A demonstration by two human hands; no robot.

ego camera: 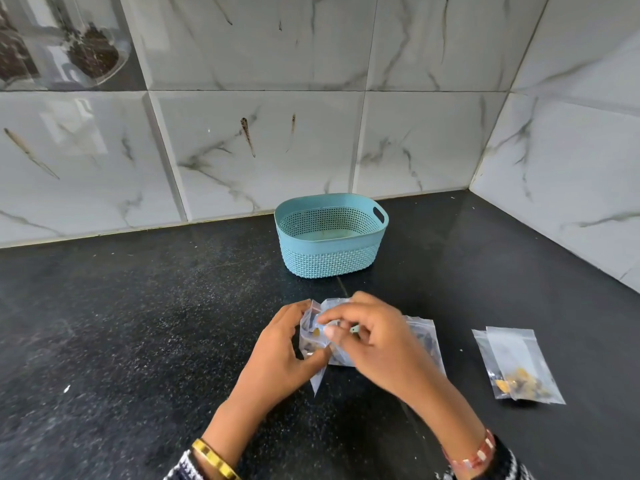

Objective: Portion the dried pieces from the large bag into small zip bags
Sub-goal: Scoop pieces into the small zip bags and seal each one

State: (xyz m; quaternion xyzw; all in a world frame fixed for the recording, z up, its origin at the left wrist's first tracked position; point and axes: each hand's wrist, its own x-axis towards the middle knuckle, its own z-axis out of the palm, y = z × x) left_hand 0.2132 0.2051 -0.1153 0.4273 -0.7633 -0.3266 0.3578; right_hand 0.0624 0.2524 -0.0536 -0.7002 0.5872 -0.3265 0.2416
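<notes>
- Clear plastic small zip bag (pixel 313 336) is held upright above the black countertop (pixel 138 323), gripped from the left side by the left hand (pixel 277 355), fingers curled round it; a few dried pieces are seen inside it.
- Right hand (pixel 367 341) is curled over the bag mouth, fingertips pinching at its top edge; whether a piece is being dropped in or the zip is being pressed cannot be told, blur at the fingers.
- Large bag (pixel 424 337) is lying flat on the countertop just behind and under the right hand, partly hidden; dark pieces are visible through it.
- Two filled small bags (pixel 519 365) are laid overlapping to the right, well apart from the hands, yellow-brown pieces gathered at their lower ends.
- Teal basket (pixel 329 237) is set behind the hands near the tiled wall (pixel 242 133); nothing is seen in it.
- Step judged: filling or closing the third small bag; task judged as partly done.
- For a good result: the mouth should be kept held wide by the left hand while pieces are fed in, bag kept upright so nothing spills.
- Portion should be matched by eye to the two done bags.
- Zip track should be kept free of pieces, then pressed end to end.
- Risk: thin plastic may be crumpled by a tight grip, and pieces dropped on the dark surface could be missed.
</notes>
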